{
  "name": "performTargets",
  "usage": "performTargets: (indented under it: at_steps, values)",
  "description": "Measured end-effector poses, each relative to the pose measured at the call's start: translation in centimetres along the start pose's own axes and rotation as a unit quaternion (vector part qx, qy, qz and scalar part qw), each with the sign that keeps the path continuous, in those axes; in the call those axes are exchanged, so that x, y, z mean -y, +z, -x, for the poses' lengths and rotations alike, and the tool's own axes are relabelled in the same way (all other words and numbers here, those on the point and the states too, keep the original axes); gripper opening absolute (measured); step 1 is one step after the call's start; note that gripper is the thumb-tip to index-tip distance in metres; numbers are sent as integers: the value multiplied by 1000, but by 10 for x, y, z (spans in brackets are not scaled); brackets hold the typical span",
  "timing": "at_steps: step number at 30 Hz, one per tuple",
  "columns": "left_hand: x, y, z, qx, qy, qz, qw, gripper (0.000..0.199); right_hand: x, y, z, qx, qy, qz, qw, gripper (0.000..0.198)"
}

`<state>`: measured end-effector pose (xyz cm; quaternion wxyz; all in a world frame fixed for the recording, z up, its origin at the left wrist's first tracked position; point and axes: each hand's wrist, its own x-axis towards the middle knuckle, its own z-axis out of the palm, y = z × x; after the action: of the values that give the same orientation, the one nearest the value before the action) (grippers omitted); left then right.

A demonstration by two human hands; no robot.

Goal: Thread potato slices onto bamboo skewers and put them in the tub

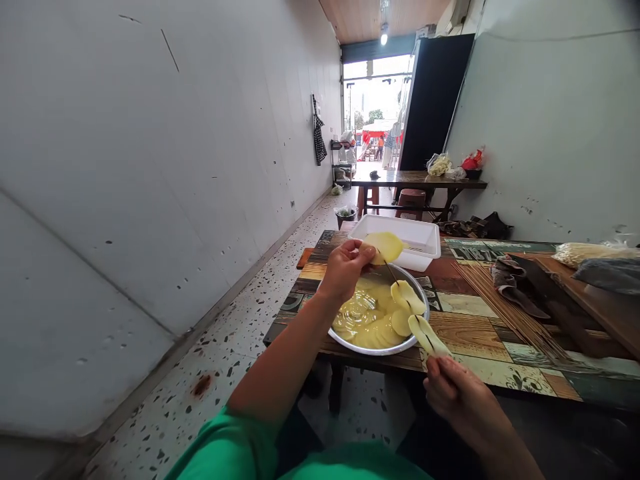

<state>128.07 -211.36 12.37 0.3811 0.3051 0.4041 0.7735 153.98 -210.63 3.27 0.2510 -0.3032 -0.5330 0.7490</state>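
My left hand [344, 268] pinches a thin, pale yellow slice [389, 245], apparently potato, above the metal bowl [426, 308]. A thin skewer [393, 273] slants up to that slice; whether it pierces it I cannot tell. Lower on the skewer, two more slices are threaded, one folded slice [406, 297] and one long slice [427, 335]. Closed around the skewer's near end is my right hand [463, 393], its fingers touching the lowest slice. Many loose slices [383, 330] lie in water in the bowl.
Behind the bowl stands a white plastic tub [431, 252]. To the right lie a bundle of skewers [493, 303], a crumpled cloth [515, 283] and a wooden board [595, 287] with bagged items [595, 253]. Farther off is another table [405, 179].
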Motion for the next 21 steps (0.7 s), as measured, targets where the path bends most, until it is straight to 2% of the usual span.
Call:
performTargets:
  at_steps: [1, 2, 3, 4, 6, 7, 8, 9, 11, 13, 14, 16, 18, 19, 21]
  values:
    - [0, 0, 0, 1, -19, 11, 1000, 34, -3, 1, 0, -45, -46, 67, 996, 38]
    - [2, 2, -1, -2, -31, 15, 999, 34, -6, 3, 0, -97, -104, 154, 978, 38]
    - [4, 3, -1, -13, -35, 12, 999, 35, -8, 4, 1, -150, -167, 249, 942, 36]
    - [7, 5, -1, -28, -31, 3, 999, 34, -10, 6, 1, -196, -221, 339, 893, 34]
    - [14, 10, 1, -63, -9, -20, 998, 32, -12, 10, 3, -259, -280, 463, 800, 31]
    - [17, 12, 2, -77, 2, -27, 997, 31, -12, 11, 4, -280, -287, 488, 775, 31]
    - [20, 14, 3, -83, 9, -28, 996, 29, -11, 12, 5, -295, -284, 486, 772, 31]
    - [21, 14, 4, -80, 9, -25, 996, 28, -9, 12, 7, -294, -265, 451, 800, 31]
    - [20, 14, 4, -50, -4, -5, 999, 25, -2, 9, 8, -246, -200, 333, 888, 36]
    - [15, 11, 3, -11, -16, 6, 1000, 25, 5, 4, 9, -152, -107, 199, 962, 44]
    - [11, 9, 2, 7, -19, 2, 1000, 26, 7, 2, 9, -98, -55, 128, 985, 46]
    - [6, 7, -2, 38, -25, -17, 999, 27, 6, 0, 10, 1, 34, -8, 999, 50]
    - [5, 6, -5, 62, -34, -39, 997, 27, 0, 3, 12, 62, 85, -104, 989, 51]
    - [5, 6, -6, 65, -35, -52, 996, 27, -5, 7, 13, 53, 74, -98, 991, 48]
    - [9, 6, -6, 54, -18, -82, 995, 25, -14, 14, 17, -23, 0, 3, 1000, 43]
